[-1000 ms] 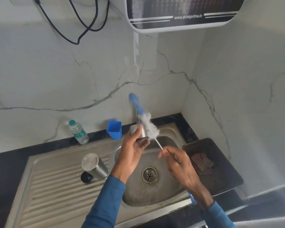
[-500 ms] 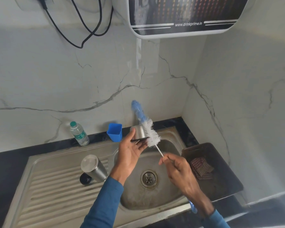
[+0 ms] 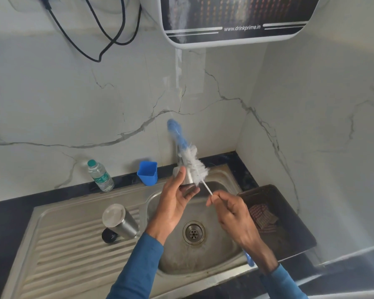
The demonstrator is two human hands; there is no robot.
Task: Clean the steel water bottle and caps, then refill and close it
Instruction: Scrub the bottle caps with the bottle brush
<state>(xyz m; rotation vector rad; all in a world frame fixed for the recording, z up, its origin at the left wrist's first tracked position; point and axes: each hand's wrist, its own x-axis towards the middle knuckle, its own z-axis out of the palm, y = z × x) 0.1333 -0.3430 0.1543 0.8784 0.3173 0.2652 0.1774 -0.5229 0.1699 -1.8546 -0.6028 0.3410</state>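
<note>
The left hand [image 3: 175, 203] is curling round the steel cap [image 3: 187, 180]. The right hand [image 3: 231, 210] is pinching the brush [image 3: 194, 165] stem, bristles touching the cap. Scrubbing, I think. The steel bottle [image 3: 120, 221] is standing left of the left hand. Next, the cap is probably needing a rinse.

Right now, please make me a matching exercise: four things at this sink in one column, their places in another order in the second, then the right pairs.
1. silver steel bottle
2. blue square plastic cup
3. blue-and-white bottle brush
4. small steel cap

A. held in the left hand
B. behind the steel sink
C. stem pinched by the right hand
D. on the ribbed drainboard

Pairs: 1-D, 2-B, 3-C, 4-A.
</note>
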